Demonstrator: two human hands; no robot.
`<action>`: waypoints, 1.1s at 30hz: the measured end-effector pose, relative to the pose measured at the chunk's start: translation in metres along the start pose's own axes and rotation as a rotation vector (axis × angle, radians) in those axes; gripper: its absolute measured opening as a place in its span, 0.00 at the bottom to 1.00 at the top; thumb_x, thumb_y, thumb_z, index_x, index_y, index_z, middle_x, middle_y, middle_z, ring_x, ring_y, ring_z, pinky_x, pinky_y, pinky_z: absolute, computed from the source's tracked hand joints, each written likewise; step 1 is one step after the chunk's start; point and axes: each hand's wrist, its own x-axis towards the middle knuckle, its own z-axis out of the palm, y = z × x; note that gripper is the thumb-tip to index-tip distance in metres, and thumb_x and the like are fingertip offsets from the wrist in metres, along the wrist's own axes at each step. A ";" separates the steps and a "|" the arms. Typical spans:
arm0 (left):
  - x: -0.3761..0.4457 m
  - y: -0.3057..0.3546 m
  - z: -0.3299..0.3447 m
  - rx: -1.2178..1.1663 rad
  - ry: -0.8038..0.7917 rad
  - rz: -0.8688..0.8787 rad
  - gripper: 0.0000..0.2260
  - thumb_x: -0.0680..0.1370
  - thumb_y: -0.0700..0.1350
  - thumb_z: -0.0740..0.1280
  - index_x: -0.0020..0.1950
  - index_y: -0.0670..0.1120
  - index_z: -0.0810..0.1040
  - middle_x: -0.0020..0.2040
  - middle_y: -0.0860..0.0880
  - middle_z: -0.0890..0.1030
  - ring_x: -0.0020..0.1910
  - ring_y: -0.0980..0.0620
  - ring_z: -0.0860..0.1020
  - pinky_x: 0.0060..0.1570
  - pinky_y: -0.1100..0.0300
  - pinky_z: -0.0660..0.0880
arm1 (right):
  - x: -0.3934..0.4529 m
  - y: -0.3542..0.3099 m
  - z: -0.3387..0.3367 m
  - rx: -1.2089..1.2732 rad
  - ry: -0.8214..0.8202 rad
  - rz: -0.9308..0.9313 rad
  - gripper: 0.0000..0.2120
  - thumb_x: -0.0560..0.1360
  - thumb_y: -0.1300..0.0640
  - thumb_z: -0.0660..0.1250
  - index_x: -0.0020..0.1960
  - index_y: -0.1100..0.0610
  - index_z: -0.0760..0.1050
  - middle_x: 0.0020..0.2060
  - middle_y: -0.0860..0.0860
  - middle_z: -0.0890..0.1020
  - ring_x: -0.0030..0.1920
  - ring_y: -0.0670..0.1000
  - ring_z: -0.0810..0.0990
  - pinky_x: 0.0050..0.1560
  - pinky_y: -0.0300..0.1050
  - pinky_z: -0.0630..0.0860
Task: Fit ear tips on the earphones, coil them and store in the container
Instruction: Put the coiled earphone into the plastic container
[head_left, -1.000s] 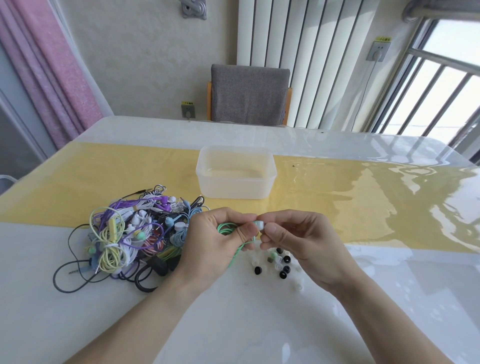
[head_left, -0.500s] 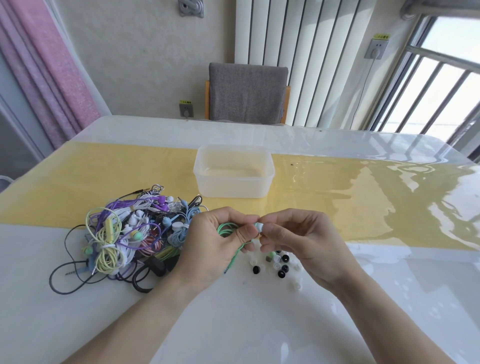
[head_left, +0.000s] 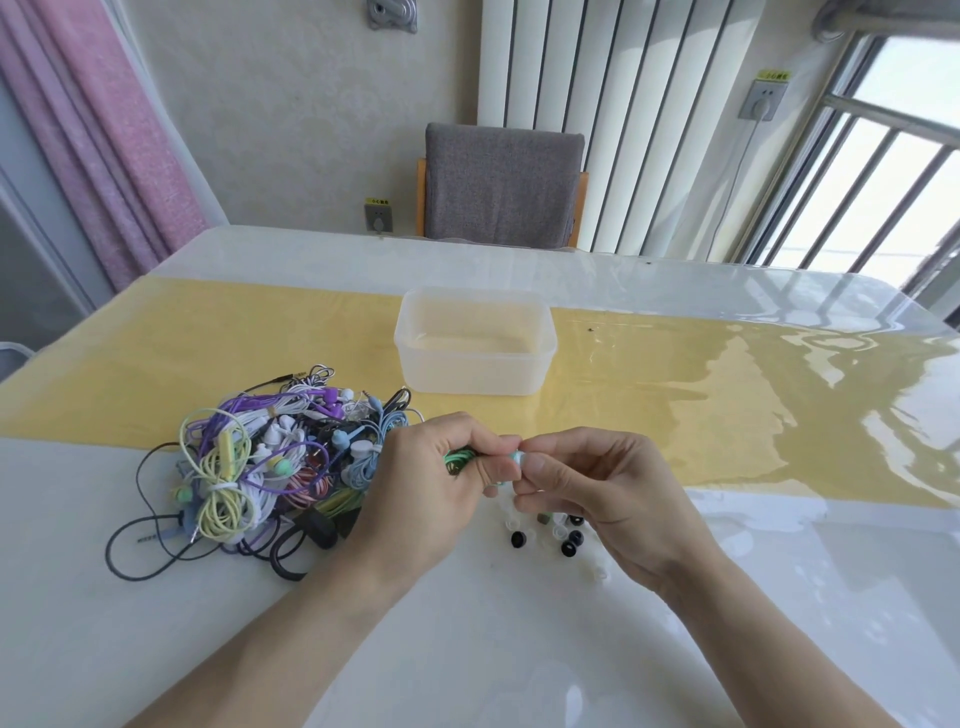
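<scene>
Now both hands meet just before the container (head_left: 475, 343): left hand (head_left: 426, 493) grips the green earphone (head_left: 460, 460), right hand (head_left: 597, 488) pinches, seemingly, its ear tip (head_left: 518, 457).

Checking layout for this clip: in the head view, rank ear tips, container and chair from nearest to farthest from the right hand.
From the right hand:
1. Ear tips, just beneath it.
2. Container, beyond, mid-table.
3. Chair, behind the table's far edge.

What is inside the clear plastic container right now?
The container shows only its bare bottom and the yellow runner through its walls; no earphones lie in it. Its near inside corners are blurred by the translucent wall.
</scene>
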 end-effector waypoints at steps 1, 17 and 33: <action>0.000 -0.001 -0.001 0.034 0.001 0.046 0.05 0.71 0.38 0.76 0.43 0.47 0.85 0.34 0.56 0.82 0.30 0.55 0.79 0.36 0.64 0.75 | 0.000 0.000 0.000 0.003 0.006 0.000 0.08 0.67 0.59 0.75 0.45 0.61 0.86 0.39 0.62 0.85 0.40 0.56 0.85 0.44 0.46 0.82; 0.002 0.004 0.000 -0.251 -0.116 -0.026 0.10 0.69 0.43 0.73 0.48 0.40 0.85 0.37 0.46 0.84 0.32 0.50 0.80 0.37 0.61 0.77 | 0.000 -0.005 -0.008 -0.151 -0.020 -0.131 0.08 0.70 0.57 0.75 0.46 0.61 0.85 0.44 0.58 0.87 0.42 0.59 0.85 0.45 0.49 0.82; 0.005 -0.001 0.001 -0.712 -0.309 -0.320 0.18 0.76 0.39 0.64 0.64 0.31 0.75 0.62 0.36 0.79 0.65 0.35 0.74 0.62 0.53 0.74 | 0.000 -0.001 -0.006 -0.366 0.086 -0.432 0.03 0.71 0.60 0.77 0.43 0.53 0.85 0.39 0.53 0.85 0.40 0.56 0.85 0.43 0.56 0.81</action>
